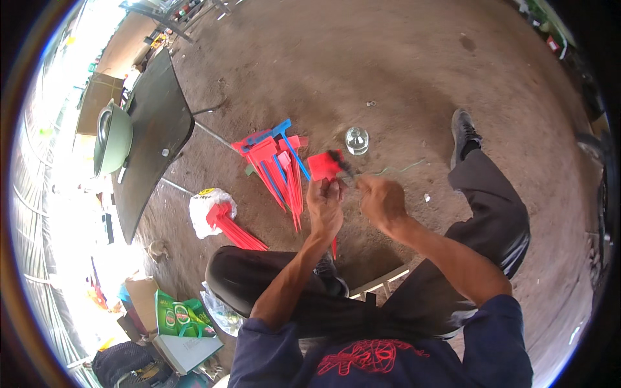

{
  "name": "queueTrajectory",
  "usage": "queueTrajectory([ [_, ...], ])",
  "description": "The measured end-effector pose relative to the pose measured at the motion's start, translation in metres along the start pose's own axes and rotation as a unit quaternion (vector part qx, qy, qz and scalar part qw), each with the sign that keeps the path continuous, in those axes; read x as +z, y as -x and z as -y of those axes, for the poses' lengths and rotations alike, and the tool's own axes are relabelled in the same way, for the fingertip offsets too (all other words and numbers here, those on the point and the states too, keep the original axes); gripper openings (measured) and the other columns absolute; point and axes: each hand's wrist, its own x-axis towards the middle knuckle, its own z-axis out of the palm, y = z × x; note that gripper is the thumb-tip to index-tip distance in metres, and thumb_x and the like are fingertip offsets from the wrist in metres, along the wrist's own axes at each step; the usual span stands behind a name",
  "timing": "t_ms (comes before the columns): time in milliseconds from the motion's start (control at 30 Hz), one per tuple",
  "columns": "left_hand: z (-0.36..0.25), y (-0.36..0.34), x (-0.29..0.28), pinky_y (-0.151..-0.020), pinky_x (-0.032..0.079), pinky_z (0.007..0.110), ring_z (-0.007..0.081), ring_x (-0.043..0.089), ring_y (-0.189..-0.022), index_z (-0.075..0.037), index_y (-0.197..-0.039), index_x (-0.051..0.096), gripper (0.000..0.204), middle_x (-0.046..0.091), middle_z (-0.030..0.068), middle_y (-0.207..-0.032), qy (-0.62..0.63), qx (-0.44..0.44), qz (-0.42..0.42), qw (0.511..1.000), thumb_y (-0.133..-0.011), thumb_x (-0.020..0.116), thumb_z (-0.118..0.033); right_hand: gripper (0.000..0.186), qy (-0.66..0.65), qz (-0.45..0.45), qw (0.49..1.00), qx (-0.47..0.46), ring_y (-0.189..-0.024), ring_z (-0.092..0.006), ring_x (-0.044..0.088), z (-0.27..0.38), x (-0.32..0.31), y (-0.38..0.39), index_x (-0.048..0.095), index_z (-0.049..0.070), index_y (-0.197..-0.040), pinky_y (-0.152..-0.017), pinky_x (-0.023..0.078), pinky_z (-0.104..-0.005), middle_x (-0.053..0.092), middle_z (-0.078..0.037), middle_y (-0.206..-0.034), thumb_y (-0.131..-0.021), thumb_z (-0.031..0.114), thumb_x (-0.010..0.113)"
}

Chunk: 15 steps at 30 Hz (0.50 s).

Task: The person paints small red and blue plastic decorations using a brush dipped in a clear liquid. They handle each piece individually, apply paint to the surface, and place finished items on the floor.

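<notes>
My left hand (325, 200) is closed around the stem of a red plastic stake with a flat square head (321, 166). The stake's thin lower end shows below that hand. My right hand (381, 200) is closed on a dark brush-like tool (339, 161), whose black tip lies over the right side of the red head. Its exact kind is blurred. Beyond my left hand lies a pile of red stakes (265, 152), with a few blue stakes (284, 128) among them. A clear glass bottle (356, 141) stands on the ground beyond my hands.
More red stakes (236, 233) stick out of a white plastic bag (202, 205) at the left. A dark table (152, 129) carries a pale green bowl (114, 139). At the lower left are a green bag (178, 317) and a black mesh bag (126, 365). Bare earth (401, 77) spreads ahead.
</notes>
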Motion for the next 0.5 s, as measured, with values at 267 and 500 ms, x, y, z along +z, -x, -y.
queueTrajectory([
  [267, -0.001, 0.003, 0.004, -0.063, 0.04, 0.024, 0.0077, 0.048, -0.072, -0.005, -0.117, 0.053, 0.022, 0.056, 0.0022, -0.086, -0.019, 0.001, -0.041, 0.999, -0.098, 0.046, 0.003, 0.011, -0.007, 0.012, 1.0, -0.017, -0.071, -0.0441, 0.062, 0.0, 0.0, -0.005, 0.064, 0.004, -0.084, -0.056, 0.046, -0.0476, 0.06, -0.023, -0.073, -0.09, 0.014, 0.061],
  [500, 0.003, 0.002, 0.003, -0.064, 0.04, 0.024, 0.0074, 0.049, -0.075, -0.005, -0.114, 0.054, 0.024, 0.056, 0.0007, -0.089, -0.007, -0.006, -0.023, 1.0, -0.096, 0.046, 0.007, 0.008, -0.001, 0.024, 0.999, -0.03, -0.071, -0.0443, 0.063, -0.002, 0.001, -0.003, 0.063, 0.007, -0.082, -0.06, 0.048, -0.0519, 0.061, -0.023, -0.071, -0.087, 0.012, 0.059],
])
